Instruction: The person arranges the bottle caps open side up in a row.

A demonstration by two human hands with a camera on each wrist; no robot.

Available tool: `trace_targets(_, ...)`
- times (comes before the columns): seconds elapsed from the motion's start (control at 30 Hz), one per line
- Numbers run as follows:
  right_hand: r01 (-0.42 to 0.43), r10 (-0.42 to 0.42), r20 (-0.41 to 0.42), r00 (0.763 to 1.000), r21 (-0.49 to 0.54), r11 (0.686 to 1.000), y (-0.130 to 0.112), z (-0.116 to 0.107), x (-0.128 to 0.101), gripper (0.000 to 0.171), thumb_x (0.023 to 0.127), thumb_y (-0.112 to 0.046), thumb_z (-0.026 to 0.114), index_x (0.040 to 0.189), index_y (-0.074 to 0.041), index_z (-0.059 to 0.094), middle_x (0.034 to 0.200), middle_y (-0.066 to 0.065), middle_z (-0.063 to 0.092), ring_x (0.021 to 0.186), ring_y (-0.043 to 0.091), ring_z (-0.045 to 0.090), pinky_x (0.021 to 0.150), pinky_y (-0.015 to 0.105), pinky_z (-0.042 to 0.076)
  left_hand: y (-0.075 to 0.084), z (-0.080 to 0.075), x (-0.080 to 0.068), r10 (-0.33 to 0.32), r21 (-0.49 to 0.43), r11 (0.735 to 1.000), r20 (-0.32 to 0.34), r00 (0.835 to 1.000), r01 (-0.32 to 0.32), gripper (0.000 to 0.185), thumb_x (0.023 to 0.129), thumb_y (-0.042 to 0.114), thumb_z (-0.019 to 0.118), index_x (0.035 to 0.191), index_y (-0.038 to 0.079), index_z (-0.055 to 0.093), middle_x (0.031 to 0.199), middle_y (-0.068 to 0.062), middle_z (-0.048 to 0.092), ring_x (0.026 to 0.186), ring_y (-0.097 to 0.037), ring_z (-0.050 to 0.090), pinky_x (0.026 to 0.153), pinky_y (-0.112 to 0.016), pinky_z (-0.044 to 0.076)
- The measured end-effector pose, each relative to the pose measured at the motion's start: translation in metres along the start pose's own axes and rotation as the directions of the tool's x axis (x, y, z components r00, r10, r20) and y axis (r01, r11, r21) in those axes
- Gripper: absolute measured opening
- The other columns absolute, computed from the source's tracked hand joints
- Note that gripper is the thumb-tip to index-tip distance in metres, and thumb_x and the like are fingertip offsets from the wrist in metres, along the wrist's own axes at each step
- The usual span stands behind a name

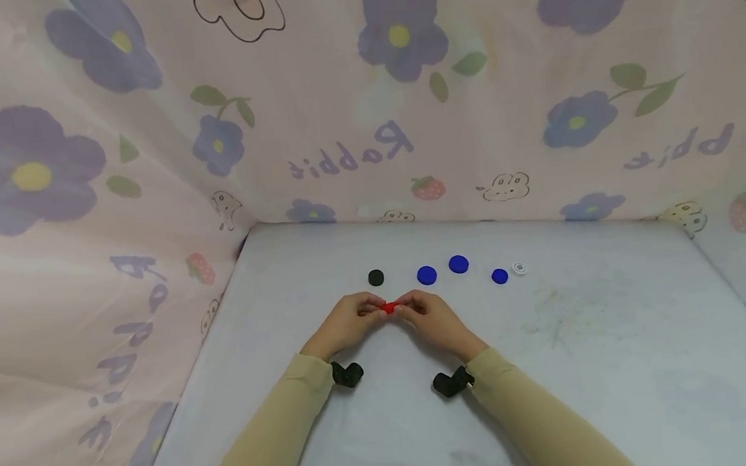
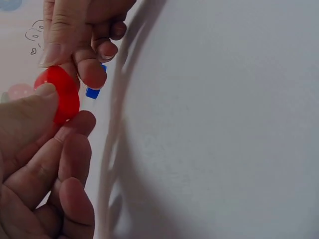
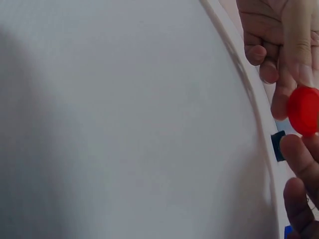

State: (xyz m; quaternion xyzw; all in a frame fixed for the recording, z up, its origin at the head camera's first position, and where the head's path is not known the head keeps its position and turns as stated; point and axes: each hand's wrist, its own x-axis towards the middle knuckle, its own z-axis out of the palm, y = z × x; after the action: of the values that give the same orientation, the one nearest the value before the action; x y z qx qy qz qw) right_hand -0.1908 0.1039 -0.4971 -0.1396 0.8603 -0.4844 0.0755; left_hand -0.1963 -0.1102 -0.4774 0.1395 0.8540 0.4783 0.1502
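Item: red cap (image 1: 389, 307), small and round, at the centre of the head view. Held between both hands just above the white table (image 1: 597, 361), near its middle and a little toward the far edge.

Left hand (image 1: 347, 322): fingers curled, thumb and fingertips pinching the left side of the red cap. In the left wrist view the cap (image 2: 62, 94) sits at the upper left of the frame, the thumb (image 2: 27, 117) pressed against its face and a fingertip below its rim.

Right hand (image 1: 430, 317): fingers curled, pinching the right side of the same cap. In the right wrist view the cap (image 3: 303, 110) shows at the right edge of the frame, with fingertips above and below it.

Beyond the hands, in a loose row toward the far edge of the table: a black cap (image 1: 375, 278) at left, then three blue caps (image 1: 426, 276), (image 1: 458, 264), (image 1: 499, 276), then a small clear cap (image 1: 519, 268) just beside the last blue one. All lie flat and apart from the hands.

Sleeves: tan, long (image 1: 277, 426), one on each forearm, each with a black wrist camera mount (image 1: 347, 374).

Surround: pink cloth (image 1: 401, 97) printed with purple flowers, strawberries and the word Rabbit, standing behind and to the left of the table.
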Motion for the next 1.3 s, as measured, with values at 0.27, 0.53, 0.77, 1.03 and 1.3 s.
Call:
trace_targets(0.27,0.040,-0.040,-0.059,0.997,-0.004,0.999,-0.0023,0.0016,0.0019,0.021,0.097,-0.035,0.058,0.108,-0.021,0.069,0.097,-0.011,0.067,0.090,0.011,0.060,0.082,0.035,0.048,-0.0029,0.0011,-0.0012,-0.005,-0.010,1.000,-0.008,1.000,0.005,0.021,0.095,0.032,0.064,0.111,0.019,0.068,0.099,0.009,0.067,0.095,-0.010,0.061,0.087,-0.036,0.047)
trace_targets(0.53,0.001,0.000,-0.064,0.998,0.012,1.000,-0.0008,0.0000,0.0025,0.016,0.096,-0.032,0.062,0.097,-0.019,0.070,0.091,-0.009,0.067,0.086,0.015,0.058,0.079,0.034,0.046,-0.0021,0.0025,-0.0006,-0.018,0.012,1.000,-0.043,0.999,0.019,0.021,0.098,0.030,0.059,0.111,0.018,0.068,0.101,0.008,0.066,0.092,-0.015,0.057,0.085,-0.036,0.045)
trace_targets(0.77,-0.010,0.008,-0.047,0.999,-0.029,1.000,0.0017,-0.0015,0.0020,0.016,0.095,-0.034,0.062,0.096,-0.021,0.072,0.092,-0.010,0.067,0.085,0.013,0.058,0.079,0.035,0.047,-0.0035,0.0010,0.0024,-0.007,0.020,1.000,-0.039,0.999,0.007,0.020,0.099,0.029,0.056,0.111,0.019,0.069,0.100,0.008,0.066,0.092,-0.015,0.056,0.087,-0.037,0.043)
trace_targets(1.03,-0.012,0.011,-0.006,1.000,-0.078,0.997,0.0064,-0.0015,0.0038,0.009,0.094,-0.032,0.064,0.098,-0.026,0.071,0.093,-0.014,0.066,0.087,0.010,0.059,0.082,0.033,0.047,-0.0041,0.0008,0.0042,-0.029,0.118,0.993,0.001,1.000,0.029,0.019,0.099,0.027,0.057,0.111,0.020,0.069,0.100,0.008,0.064,0.092,-0.015,0.055,0.087,-0.037,0.044)
trace_targets(1.3,-0.021,0.021,0.005,1.000,-0.074,0.997,0.0062,0.0010,0.0048,0.008,0.094,-0.026,0.065,0.101,-0.024,0.069,0.093,-0.012,0.065,0.087,0.012,0.057,0.082,0.035,0.046,-0.0057,0.0026,0.0051,-0.019,0.143,0.990,0.006,1.000,0.018,0.016,0.098,0.025,0.058,0.110,0.020,0.069,0.097,0.009,0.063,0.090,-0.013,0.056,0.086,-0.036,0.045)
